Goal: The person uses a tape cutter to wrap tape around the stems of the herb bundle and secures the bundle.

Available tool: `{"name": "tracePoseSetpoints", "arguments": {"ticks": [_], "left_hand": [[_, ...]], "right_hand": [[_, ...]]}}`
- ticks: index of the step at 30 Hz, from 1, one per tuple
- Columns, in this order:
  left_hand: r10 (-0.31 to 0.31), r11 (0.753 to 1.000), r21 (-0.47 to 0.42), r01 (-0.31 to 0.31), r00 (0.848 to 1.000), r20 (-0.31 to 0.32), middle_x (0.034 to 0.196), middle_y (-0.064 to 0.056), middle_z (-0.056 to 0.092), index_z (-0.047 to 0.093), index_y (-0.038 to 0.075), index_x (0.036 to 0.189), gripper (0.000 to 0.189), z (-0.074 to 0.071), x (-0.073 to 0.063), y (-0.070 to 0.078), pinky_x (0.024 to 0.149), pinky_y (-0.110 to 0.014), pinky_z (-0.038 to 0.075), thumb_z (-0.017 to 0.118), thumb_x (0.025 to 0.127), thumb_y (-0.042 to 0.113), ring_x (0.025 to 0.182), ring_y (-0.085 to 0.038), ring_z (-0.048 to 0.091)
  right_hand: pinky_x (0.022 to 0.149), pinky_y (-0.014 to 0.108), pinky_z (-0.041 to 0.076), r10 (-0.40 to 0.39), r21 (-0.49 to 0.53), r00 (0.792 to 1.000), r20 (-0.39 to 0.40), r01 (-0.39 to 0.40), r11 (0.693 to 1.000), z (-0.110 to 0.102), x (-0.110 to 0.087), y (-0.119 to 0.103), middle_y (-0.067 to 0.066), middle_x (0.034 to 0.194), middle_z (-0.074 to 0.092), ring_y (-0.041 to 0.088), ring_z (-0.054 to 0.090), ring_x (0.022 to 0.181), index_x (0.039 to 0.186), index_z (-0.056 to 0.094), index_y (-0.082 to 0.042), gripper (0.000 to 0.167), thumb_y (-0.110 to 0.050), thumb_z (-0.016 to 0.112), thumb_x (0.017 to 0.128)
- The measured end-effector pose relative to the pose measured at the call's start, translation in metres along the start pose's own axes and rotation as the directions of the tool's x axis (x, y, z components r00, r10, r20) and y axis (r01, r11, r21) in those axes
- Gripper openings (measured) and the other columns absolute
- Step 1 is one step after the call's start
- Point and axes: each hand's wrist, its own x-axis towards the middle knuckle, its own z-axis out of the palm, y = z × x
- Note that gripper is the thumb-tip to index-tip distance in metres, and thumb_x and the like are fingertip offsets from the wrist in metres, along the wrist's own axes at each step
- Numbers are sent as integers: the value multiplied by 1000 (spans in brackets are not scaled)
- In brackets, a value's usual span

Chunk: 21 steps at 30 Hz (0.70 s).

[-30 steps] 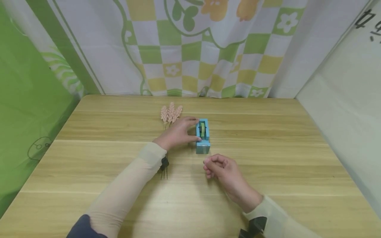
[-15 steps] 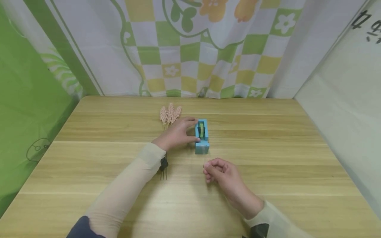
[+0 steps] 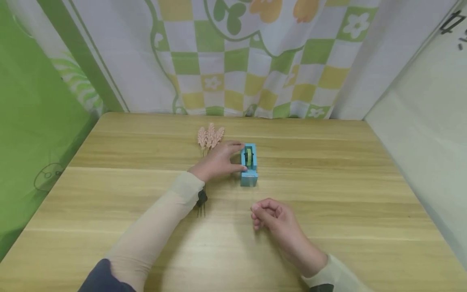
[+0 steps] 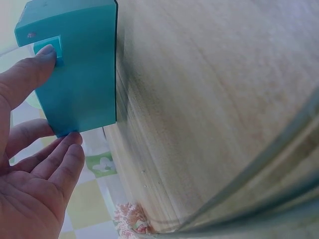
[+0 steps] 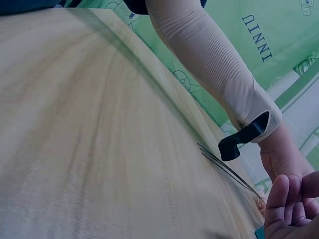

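Observation:
A blue tape dispenser (image 3: 249, 178) with a yellowish-green roll (image 3: 249, 157) stands on the table. My left hand (image 3: 219, 161) grips it from the left, thumb at the notch behind its front block and fingers at its far end. The left wrist view shows the thumb on a small ledge of the dispenser's side (image 4: 82, 89). My right hand (image 3: 275, 217) is nearer to me, below the dispenser, with thumb and forefinger pinched together. A faint clear strip of tape (image 3: 251, 181) shows over the dispenser's front, toward those fingertips; its far end is hidden in the pinch.
Pink artificial flower sprigs (image 3: 211, 136) with thin dark stems (image 3: 201, 211) lie on the wooden table (image 3: 328, 170), partly under my left forearm. A checkered curtain (image 3: 255, 73) hangs behind the table's far edge. Green cloth (image 3: 36, 101) is on the left, a pale wall on the right.
My right hand has drawn slowly back toward me, away from the dispenser, its fingers still pinched. The left hand and the dispenser stay in place; the head view shifts slightly.

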Motion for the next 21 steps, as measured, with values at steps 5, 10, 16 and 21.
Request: {"name": "tracePoseSetpoints", "arguments": {"ticks": [5,10,16,21], "left_hand": [[-3,1000,1,3,1000,7,164,-15,45,45,6,156,81,-2,0,2,128,-44,35,82,91,37,153,-32,43],[-13,1000,-8,13,1000,18,164,-16,44,45,6,157,81,-2,0,3,128,-45,34,82,91,36,154,-33,42],[-7,1000,-4,8,1000,18,164,-16,44,45,6,157,81,-1,0,3,128,-45,34,82,91,37,153,-33,42],[-10,1000,-1,10,1000,15,164,-16,45,45,5,156,81,-2,0,3,128,-45,34,82,92,36,154,-33,42]], "right_hand": [[76,23,61,1,14,1000,14,-1,1000,-1,-4,3,2,87,72,10,66,77,108,64,7,15,-6,64,101],[76,23,61,0,20,1000,24,0,1000,0,-8,6,0,87,72,9,66,77,109,64,6,16,-8,65,101],[76,23,61,1,41,1000,21,-1,999,0,-12,6,-1,86,71,10,67,77,106,64,6,14,-6,66,100],[75,23,61,37,24,999,24,-38,999,1,-16,8,-2,85,70,10,66,75,107,64,4,14,-9,66,101]]}}
